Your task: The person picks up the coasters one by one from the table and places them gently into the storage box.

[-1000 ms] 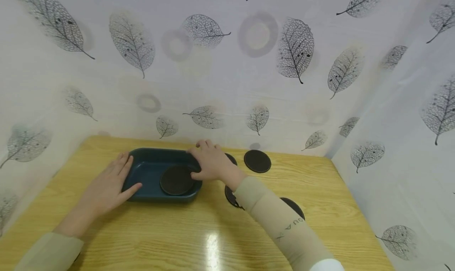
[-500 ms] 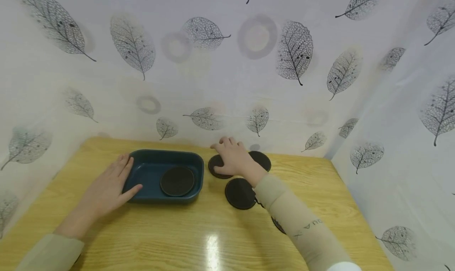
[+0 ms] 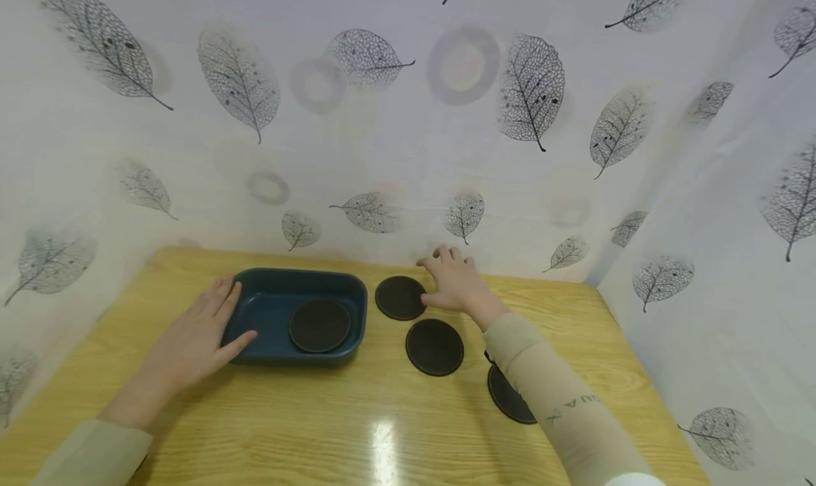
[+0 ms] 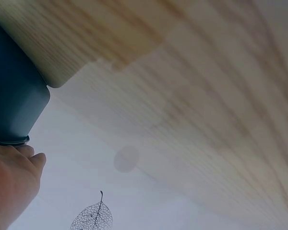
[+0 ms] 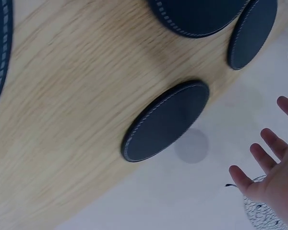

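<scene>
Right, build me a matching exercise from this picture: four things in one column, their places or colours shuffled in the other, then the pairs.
Column one:
1. Leftmost black disc
2. Left hand
3. Right hand
4. Dish

Column two:
A. Dark blue
B. Right of the dish, apart from it
C. Inside the dish
D. At the dish's left rim

Pairs: 1-C, 2-D, 3-B, 4-A

Partly hidden behind right sleeve [image 3: 542, 369]: near black disc [image 3: 508, 397]; too small to read: sleeve lettering [image 3: 582, 401]; cut off by wrist-view edges: left hand [image 4: 12, 184], right hand [image 5: 278, 184], tray [image 4: 14, 91]
</scene>
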Demonstrator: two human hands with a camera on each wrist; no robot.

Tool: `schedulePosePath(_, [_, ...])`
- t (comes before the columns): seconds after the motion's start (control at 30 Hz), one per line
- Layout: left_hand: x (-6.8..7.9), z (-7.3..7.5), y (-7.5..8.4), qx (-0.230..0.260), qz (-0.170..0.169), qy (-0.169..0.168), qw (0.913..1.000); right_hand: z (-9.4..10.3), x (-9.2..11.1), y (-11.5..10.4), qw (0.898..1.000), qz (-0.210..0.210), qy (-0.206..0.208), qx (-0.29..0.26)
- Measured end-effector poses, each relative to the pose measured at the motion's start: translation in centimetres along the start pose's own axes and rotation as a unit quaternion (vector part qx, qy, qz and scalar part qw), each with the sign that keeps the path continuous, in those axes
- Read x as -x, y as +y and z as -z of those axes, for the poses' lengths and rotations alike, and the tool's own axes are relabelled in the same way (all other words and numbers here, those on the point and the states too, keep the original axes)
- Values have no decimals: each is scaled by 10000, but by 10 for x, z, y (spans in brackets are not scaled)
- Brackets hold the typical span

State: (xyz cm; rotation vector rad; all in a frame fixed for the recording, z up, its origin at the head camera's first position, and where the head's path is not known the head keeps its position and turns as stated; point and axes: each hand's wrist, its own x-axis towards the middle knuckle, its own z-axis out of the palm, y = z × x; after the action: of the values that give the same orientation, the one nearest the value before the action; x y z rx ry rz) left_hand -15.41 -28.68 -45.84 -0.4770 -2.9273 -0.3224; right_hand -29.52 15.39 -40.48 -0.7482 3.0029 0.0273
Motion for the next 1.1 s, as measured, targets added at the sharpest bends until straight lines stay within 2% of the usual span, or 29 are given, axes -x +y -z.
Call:
schedulePosePath(0.43, [0, 3, 1, -48, 48, -39, 10000, -22, 3, 37, 9980, -443, -276, -343])
schedulePosePath(0.7, [0, 0, -1, -68, 18, -35, 10000, -31, 4, 49, 9965, -559, -479, -405])
schedulePosePath(1.1, [0, -2, -2, -61, 20, 35, 10000, -47, 2, 56, 9943, -673, -472, -684])
